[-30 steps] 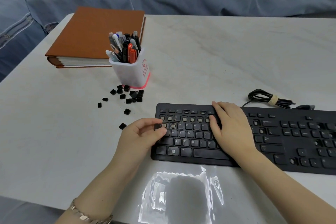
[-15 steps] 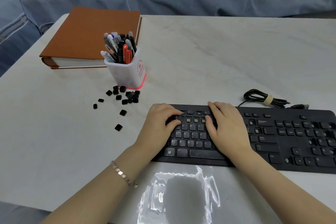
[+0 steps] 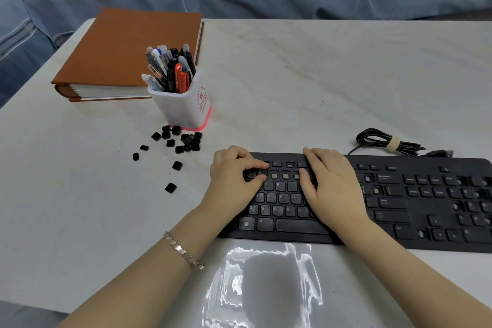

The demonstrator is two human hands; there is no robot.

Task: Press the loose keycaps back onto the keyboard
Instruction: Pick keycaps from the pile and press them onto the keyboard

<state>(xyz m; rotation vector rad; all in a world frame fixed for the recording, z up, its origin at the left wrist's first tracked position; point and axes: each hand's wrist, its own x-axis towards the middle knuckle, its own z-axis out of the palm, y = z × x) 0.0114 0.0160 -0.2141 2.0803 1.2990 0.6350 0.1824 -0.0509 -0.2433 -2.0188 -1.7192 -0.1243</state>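
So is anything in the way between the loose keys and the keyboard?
Nothing visible. Only bare table lies between the keycaps and the keyboard; the pen cup stands behind them. The left hand pinches a keycap at the number row; the right hand rests flat beside it.

Silver link bracelet [image 3: 183, 250] at wrist of L hand [image 3: 234, 181]; both forearms [image 3: 138, 274] bare

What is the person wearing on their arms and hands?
Both arms are bare, with no sleeves in view. The left wrist wears a silver-coloured bracelet made of small flat links. The left hand and right hand have no gloves, and I can see no rings or watch.
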